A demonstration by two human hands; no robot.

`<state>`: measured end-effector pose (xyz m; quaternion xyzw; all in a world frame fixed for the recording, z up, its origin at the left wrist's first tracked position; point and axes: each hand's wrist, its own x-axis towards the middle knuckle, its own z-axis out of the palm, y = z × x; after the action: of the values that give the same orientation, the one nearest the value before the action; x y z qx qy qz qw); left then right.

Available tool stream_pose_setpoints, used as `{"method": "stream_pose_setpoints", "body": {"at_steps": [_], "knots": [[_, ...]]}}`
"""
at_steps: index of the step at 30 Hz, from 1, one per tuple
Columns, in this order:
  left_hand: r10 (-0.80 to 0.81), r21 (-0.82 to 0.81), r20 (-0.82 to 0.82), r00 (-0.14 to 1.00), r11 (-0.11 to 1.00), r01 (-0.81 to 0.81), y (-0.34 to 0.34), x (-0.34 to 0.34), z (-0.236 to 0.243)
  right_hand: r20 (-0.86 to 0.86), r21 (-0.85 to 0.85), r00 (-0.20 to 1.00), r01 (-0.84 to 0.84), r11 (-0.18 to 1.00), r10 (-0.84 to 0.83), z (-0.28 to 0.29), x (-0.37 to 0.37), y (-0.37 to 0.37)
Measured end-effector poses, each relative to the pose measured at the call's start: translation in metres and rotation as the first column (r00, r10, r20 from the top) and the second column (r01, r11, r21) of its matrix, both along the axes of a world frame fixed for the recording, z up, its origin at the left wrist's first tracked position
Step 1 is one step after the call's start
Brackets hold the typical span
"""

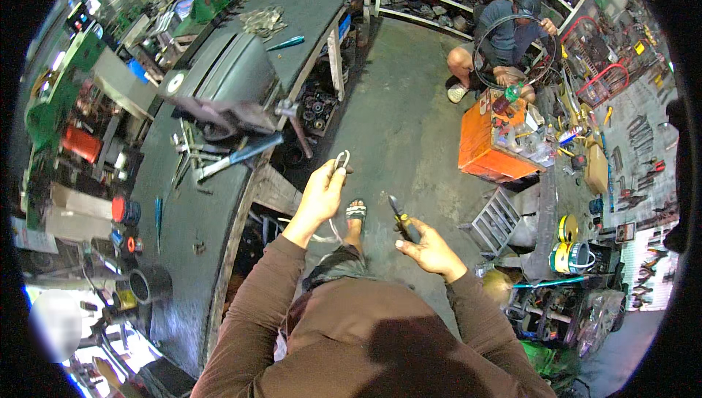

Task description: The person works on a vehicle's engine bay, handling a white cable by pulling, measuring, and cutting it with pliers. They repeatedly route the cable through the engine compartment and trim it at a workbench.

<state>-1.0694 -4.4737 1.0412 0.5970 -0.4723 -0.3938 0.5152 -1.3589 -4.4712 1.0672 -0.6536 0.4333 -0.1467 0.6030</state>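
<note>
My left hand (322, 194) is raised beside the workbench edge and pinches a loop of thin white cable (341, 159), whose tail hangs down past my wrist. My right hand (428, 248) is held out over the concrete floor and grips a small dark hand tool with a yellow handle (399, 216), its tip pointing up. The two hands are apart, about a forearm's width. Both brown sleeves come in from the lower edge. My sandalled foot (356, 213) shows between the hands.
A long grey workbench (219, 237) runs along the left with a bench vise (219, 114), a hammer and loose tools. Another person (504, 39) crouches at the back holding a black hoop. An orange box (486, 145) and cluttered shelves stand on the right.
</note>
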Motion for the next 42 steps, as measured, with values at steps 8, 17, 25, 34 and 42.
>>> {"method": "stream_pose_setpoints", "body": {"at_steps": [8,17,25,34,42], "knots": [[-0.044,0.221,-0.597,0.801,0.951,0.217,-0.128,0.007,0.042,0.041,-0.263,0.993,0.121,0.957,-0.114,0.021,0.038,-0.170],[-0.163,0.184,-0.679,0.715,0.906,0.381,-0.274,0.048,0.072,0.442,0.145,0.897,-0.087,0.986,0.014,0.077,0.128,-0.386],[-0.051,0.181,-0.750,0.660,0.943,0.278,-0.371,0.086,0.070,0.388,0.195,0.881,-0.364,0.911,0.269,0.069,0.186,-0.529],[0.209,0.217,-0.659,0.722,0.973,-0.084,-0.439,0.099,0.085,0.311,-0.198,0.745,-0.557,0.807,0.590,0.083,0.254,-0.622],[0.524,0.252,-0.413,0.745,0.852,-0.460,-0.465,0.133,0.093,0.267,-0.379,0.604,-0.651,0.658,0.751,0.078,0.343,-0.668]]}}
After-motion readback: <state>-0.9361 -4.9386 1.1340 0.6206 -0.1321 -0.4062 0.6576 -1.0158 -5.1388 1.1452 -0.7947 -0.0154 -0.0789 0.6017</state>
